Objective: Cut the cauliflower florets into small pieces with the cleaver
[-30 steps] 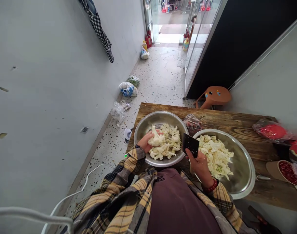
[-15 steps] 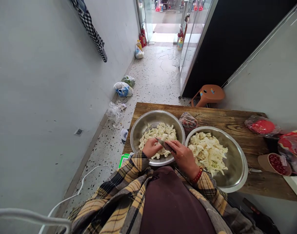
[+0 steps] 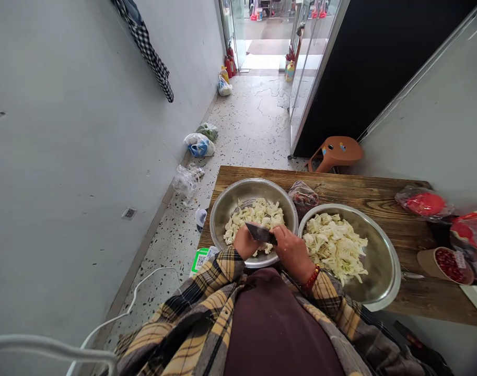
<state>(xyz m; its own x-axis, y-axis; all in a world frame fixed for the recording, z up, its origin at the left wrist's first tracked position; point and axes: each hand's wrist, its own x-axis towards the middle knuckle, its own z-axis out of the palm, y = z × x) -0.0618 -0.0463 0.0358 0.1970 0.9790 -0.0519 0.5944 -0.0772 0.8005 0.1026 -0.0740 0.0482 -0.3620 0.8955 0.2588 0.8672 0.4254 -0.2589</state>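
My right hand (image 3: 293, 251) is closed round the handle of a knife (image 3: 260, 233), whose dark blade points left above the left steel bowl (image 3: 221, 209). Behind the blade, my left hand (image 3: 245, 243) is over the same bowl's near side, its fingers mostly hidden by the knife; whatever it holds cannot be made out. Pale cauliflower pieces (image 3: 257, 211) lie in this bowl. To the right, a second steel bowl (image 3: 383, 261) holds a larger heap of cauliflower (image 3: 334, 243), close beside my right wrist.
Both bowls stand on a wooden table (image 3: 363, 190). Behind them lies a plastic bag with reddish contents (image 3: 303, 196). At the right are a red item in plastic (image 3: 426, 203) and a paper tub (image 3: 434, 261). An orange stool (image 3: 342, 150) stands beyond the table.
The knife blade has turned so its broad side shows more, and it now covers much of my left hand's fingers. The view has shifted slightly.
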